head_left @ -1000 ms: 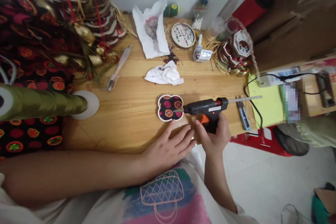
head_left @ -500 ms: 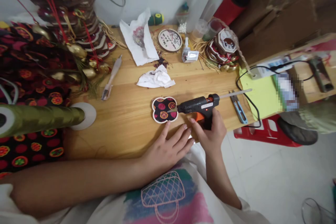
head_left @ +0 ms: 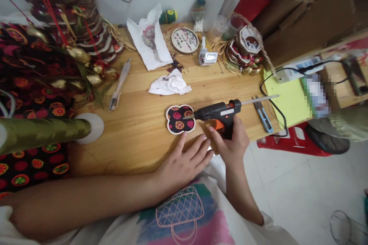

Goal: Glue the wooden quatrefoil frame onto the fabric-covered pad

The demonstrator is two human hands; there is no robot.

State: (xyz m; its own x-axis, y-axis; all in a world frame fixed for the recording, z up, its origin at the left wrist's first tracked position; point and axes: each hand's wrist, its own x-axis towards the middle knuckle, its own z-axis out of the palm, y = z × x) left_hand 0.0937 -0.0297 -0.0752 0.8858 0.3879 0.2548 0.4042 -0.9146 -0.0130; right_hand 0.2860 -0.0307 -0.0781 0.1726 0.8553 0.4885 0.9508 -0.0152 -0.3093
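My right hand (head_left: 232,141) is wrapped round the handle of a black hot glue gun (head_left: 211,111), its thumb near the orange trigger (head_left: 216,124). A pale glue stick (head_left: 260,99) pokes out of the gun's back end. The nozzle tip lies over a flower-shaped piece (head_left: 179,125) with a white rim and dark patterned fabric; I cannot tell whether it touches. My left hand (head_left: 186,157) rests with its fingers spread on the table's front edge. Its index fingertip is at the piece's lower rim.
Crumpled tissue (head_left: 170,83), a glue bottle (head_left: 207,56) and a round plaque (head_left: 184,40) lie beyond the piece. Blue snips (head_left: 262,115) and the gun's black cord (head_left: 284,118) are right. Left are a pen (head_left: 120,84), a green ribbon roll (head_left: 46,131) and stacked ornaments (head_left: 86,34).
The view has shifted slightly. Both hands, the glue gun and the flower-shaped piece keep nearly the same places relative to one another.
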